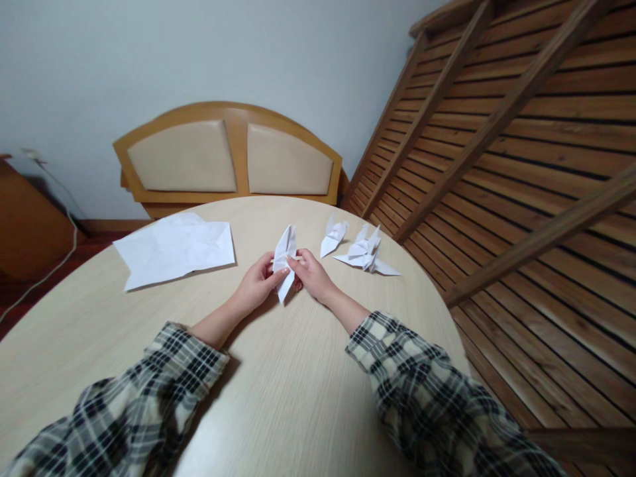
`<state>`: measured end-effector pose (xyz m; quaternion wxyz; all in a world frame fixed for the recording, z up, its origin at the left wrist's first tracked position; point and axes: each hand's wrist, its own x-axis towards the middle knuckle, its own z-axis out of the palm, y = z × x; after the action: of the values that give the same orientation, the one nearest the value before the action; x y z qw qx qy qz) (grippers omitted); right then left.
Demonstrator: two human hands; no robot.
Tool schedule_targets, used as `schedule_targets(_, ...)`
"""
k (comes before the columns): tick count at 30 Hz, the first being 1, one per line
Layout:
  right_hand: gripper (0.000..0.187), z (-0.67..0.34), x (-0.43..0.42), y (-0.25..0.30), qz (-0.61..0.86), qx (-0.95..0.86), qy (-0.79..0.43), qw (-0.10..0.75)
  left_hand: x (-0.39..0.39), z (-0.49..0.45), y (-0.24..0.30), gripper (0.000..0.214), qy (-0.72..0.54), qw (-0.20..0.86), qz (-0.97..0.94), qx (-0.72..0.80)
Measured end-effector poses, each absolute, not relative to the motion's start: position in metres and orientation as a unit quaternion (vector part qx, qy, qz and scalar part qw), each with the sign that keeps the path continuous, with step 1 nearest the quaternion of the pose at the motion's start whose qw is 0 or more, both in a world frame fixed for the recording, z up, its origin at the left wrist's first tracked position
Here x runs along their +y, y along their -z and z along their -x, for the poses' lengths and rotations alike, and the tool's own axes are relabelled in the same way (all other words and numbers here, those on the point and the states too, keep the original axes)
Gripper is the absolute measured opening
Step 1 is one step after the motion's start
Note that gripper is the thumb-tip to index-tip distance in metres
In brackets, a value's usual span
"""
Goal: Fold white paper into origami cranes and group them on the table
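Note:
A folded white paper figure (285,246), narrow and pointed at both ends, is held upright over the table between my two hands. My left hand (258,281) grips its left side, with the thumb laid across the front. From the right, my right hand (312,275) pinches the same paper, thumb on the front face. The other fingers of both hands are partly hidden behind the paper. To the right lie a folded paper piece (334,237) and a cluster of folded paper cranes (366,252), whose exact number I cannot tell.
Creased white paper sheets (179,248) lie at the left of the round pale wooden table (278,397). Behind it stands a padded headboard (183,159) against the wall. Slatted wooden boards (521,165) lean along the right side. A white cable (74,232) hangs at far left.

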<state>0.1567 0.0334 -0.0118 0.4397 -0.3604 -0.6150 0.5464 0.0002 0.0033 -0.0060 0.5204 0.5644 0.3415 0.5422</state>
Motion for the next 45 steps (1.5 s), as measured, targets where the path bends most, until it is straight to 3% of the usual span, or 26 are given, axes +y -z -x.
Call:
schedule_targets(12,0.064,-0.1569,0.0327,0.0124,0.369,-0.633,-0.544,0.409,0.0027,-0.0002,0.0069,0.043,-0.535,0.526,-0.561,0.349)
schedule_targets(22,0.057,-0.1565,0.0335,0.0161,0.368,-0.642,-0.529,0.416,0.0000,-0.0021,0.0031,0.042,-0.530,0.538,-0.552,0.352)
schedule_targets(29,0.053,-0.1561,0.0309,0.0128,0.371,-0.649,-0.515,0.420,0.0011,0.0012,0.0011,0.025,-0.536,0.463,-0.580,0.404)
schedule_targets(45,0.055,-0.1565,0.0309,0.0124,0.375,-0.653,-0.511,0.414,0.0035,0.0024,0.0050,0.024,-0.550,0.447,-0.581,0.401)
